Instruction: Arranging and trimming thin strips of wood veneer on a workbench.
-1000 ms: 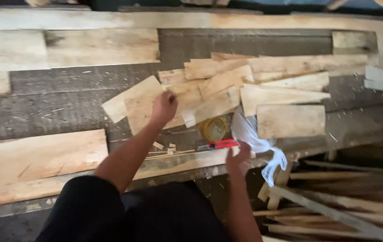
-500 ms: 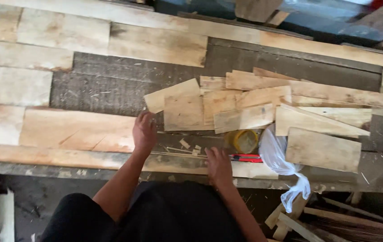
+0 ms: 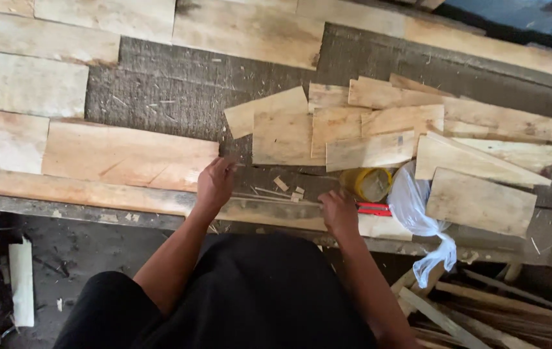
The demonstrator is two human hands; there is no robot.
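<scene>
Seen from above, a person leans over a dark, rough workbench [image 3: 172, 97] strewn with pale, flat wooden offcuts [image 3: 379, 129]. The left hand [image 3: 214, 183] rests at the bench's near edge, fingers together, touching thin wooden slivers [image 3: 269, 194] lying there. The right hand [image 3: 338, 211] curls beside a red-handled tool [image 3: 374, 208]; whether it grips it cannot be told. A yellow tub [image 3: 369, 184] and crumpled clear plastic bag [image 3: 415, 207] sit just beside.

A rough workbench [image 3: 179, 84] carries scattered wood offcuts [image 3: 379, 129] and a plastic bag [image 3: 418, 207].
</scene>
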